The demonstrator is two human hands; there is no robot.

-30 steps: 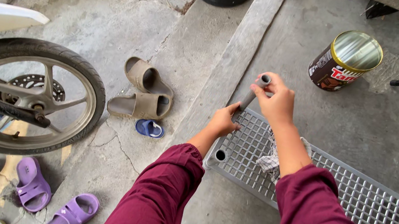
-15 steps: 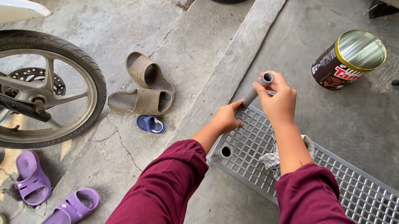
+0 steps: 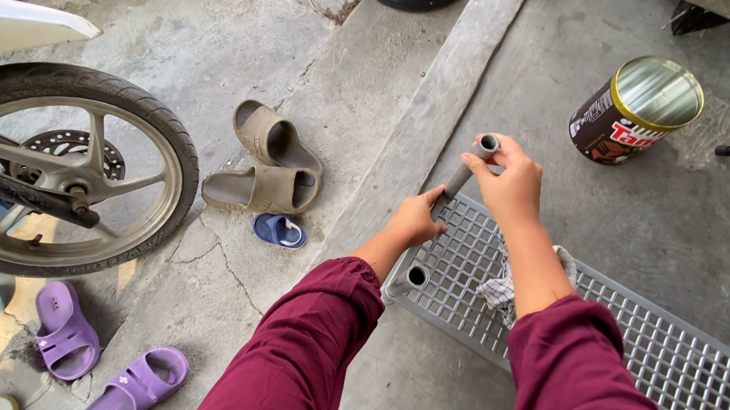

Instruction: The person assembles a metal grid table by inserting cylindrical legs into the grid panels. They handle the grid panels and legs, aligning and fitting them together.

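The grey slotted shelf panel (image 3: pixel 603 332) lies flat on the concrete floor (image 3: pixel 216 29), and a crumpled checked cloth (image 3: pixel 502 289) rests on it under the right forearm. At the panel's far left corner stands a short grey tube leg (image 3: pixel 470 166). The left hand (image 3: pixel 417 219) is closed around the leg's base at that corner. The right hand (image 3: pixel 512 176) is wrapped around the leg's top end. Left of the panel lie two tan slides (image 3: pixel 267 163), with a motorbike wheel (image 3: pixel 41 168) beyond them. Past the panel stands an open tin can (image 3: pixel 637 108).
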